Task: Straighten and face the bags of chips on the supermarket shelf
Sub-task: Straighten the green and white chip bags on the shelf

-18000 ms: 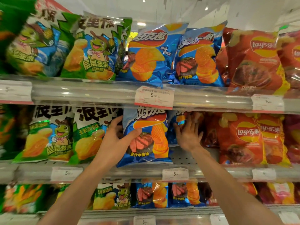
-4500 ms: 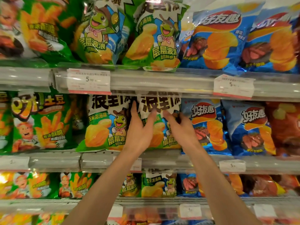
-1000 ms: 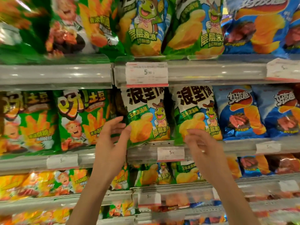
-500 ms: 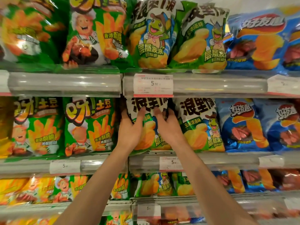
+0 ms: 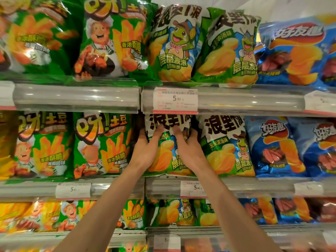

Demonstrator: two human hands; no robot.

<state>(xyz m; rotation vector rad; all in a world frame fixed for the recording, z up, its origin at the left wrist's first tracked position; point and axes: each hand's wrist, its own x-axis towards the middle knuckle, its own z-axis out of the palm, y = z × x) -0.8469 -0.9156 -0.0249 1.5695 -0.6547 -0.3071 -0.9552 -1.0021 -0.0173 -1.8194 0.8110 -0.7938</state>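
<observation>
Reference landmark: the price tag point(image 5: 175, 100) marked 5.90, clipped to the clear rail of the upper shelf point(image 5: 76, 97).

Left of the tag, on the middle shelf point(image 5: 254, 186), two green fries bags point(image 5: 101, 144) stand upright, faces forward, showing a cartoon chef and orange fries.

Directly below the tag stands the held chip bag point(image 5: 168, 159). It has a white jagged top panel with bold black characters, a green and blue body, large yellow ridged chips and a cartoon turtle partly hidden by the hands. It is upright with its face forward, and its bottom edge rests at the front lip of the middle shelf.

The left hand point(image 5: 147, 150) grips the bag's left edge: the thumb lies across the front and the fingers wrap behind. The right hand point(image 5: 189, 149) grips the right edge in mirror fashion, thumb on the front panel and fingers curled round the side. Both forearms rise from below the tag.

Below and right of the tag, touching the held bag, a matching turtle bag point(image 5: 227, 146) stands upright. Further right are blue chip bags point(image 5: 274, 146) with a red logo.
</observation>
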